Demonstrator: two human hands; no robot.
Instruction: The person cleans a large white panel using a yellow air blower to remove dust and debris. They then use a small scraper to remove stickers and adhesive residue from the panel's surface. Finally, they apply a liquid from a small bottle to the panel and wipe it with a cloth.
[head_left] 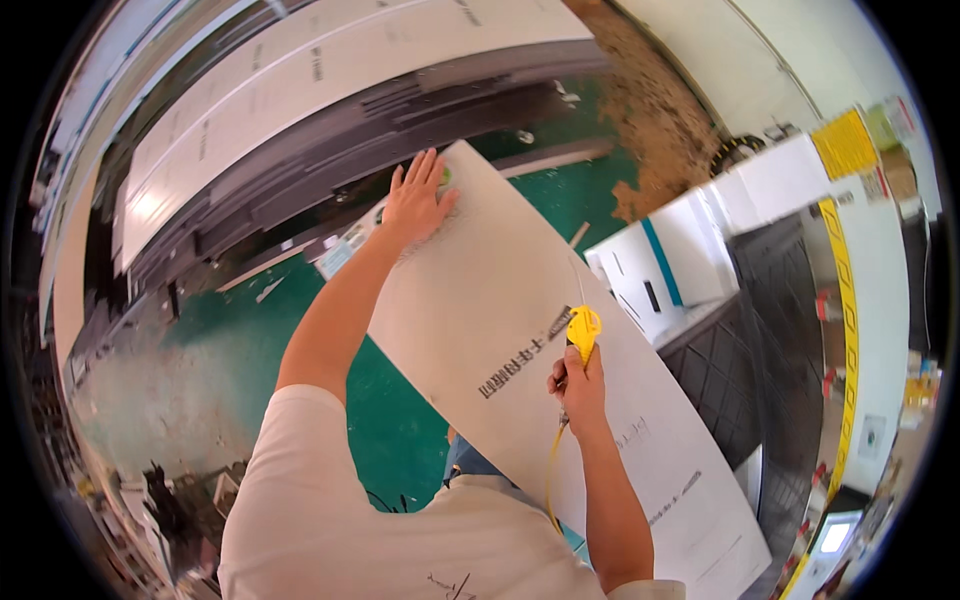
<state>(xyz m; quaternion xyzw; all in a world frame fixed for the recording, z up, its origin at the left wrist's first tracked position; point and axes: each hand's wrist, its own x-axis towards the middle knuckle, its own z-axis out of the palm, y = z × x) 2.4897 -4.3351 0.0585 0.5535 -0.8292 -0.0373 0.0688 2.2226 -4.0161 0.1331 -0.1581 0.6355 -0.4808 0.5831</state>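
Head view: green floor point(265, 325) with stacked boards point(330, 75) at upper left. A pale panel point(490, 275) lies diagonally beneath both hands: left hand point(415, 210) spread flat near its far end, right hand point(583, 385) closed around a yellow hose-fed tool point(583, 326) over its middle.

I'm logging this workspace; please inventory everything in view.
Panel: 1, white, centre
Tool: 1, yellow, over the panel
Hose: 1, yellow, below the tool
Stack: 1, white top, dark sides, upper left
Floor: 1, green, around the panel
Banded piece: 1, white and teal, right
Patterned surface: 1, black, right
Marked strip: 1, yellow, far right
Lit screen: 1, whitish, lower right
Clutter: uncountable, mixed, rim
Left hand: 1, bare, flat on panel
Right hand: 1, bare, gripping tool
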